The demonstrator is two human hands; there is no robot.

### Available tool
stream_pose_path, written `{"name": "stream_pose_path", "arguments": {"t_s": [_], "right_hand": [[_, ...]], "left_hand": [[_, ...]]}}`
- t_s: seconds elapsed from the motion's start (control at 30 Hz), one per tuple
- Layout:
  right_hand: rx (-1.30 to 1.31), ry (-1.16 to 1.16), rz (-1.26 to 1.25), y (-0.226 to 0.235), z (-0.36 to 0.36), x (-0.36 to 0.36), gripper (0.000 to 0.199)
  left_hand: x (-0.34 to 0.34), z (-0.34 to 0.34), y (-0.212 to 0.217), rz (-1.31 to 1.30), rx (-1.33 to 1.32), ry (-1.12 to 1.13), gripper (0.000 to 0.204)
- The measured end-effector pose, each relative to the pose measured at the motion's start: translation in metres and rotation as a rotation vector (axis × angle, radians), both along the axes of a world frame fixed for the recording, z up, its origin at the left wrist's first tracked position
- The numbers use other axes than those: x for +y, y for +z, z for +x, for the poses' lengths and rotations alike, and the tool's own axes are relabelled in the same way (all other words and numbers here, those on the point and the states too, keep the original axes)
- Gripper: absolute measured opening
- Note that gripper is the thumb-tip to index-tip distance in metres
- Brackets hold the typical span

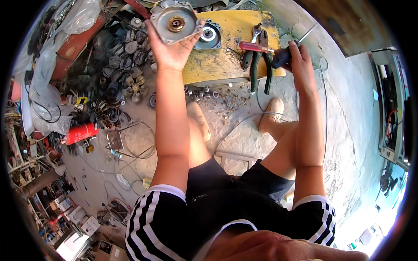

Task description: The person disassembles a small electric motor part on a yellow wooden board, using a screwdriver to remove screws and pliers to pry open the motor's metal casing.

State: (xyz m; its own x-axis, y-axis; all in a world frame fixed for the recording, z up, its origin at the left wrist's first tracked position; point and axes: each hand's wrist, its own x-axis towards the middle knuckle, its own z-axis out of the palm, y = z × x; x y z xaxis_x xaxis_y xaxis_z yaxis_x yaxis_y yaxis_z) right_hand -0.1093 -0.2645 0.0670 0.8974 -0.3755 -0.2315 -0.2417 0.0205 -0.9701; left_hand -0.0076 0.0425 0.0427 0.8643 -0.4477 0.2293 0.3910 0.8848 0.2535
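Observation:
My left hand (172, 54) is closed round a squarish grey metal motor end cover (167, 26). Its hollow side with a brass-coloured ring at the centre faces up. In my right hand (301, 65) is a screwdriver (283, 57) with a dark handle, its thin shaft pointing up and away to the right. A second motor cover (210, 35) with a pale round centre lies on the yellow worktop (235, 24), just right of my left hand. Pliers with dark green grips (261, 65), a red-handled screwdriver (253, 46) and an adjustable wrench (256, 31) lie together near my right hand.
A heap of metal motor parts (126, 48) and a small fan (136, 88) lie left of the worktop. Farther left are a red cylinder (82, 132) and plastic sheeting (45, 95). A loose cable (235, 126) runs across the floor between my feet.

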Motion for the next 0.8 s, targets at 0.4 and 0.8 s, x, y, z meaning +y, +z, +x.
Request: {"name": "stream_pose_path", "arguments": {"t_s": [0.4, 0.8], "right_hand": [[-0.338, 0.493, -0.363, 0.031, -0.057, 0.071, 0.046], [-0.273, 0.48, -0.255, 0.027, -0.057, 0.08, 0.036]], "left_hand": [[-0.02, -0.011, 0.023, 0.435, 0.097, 0.286, 0.094], [-0.021, -0.012, 0.029, 0.386, -0.038, 0.325, 0.079]]}}
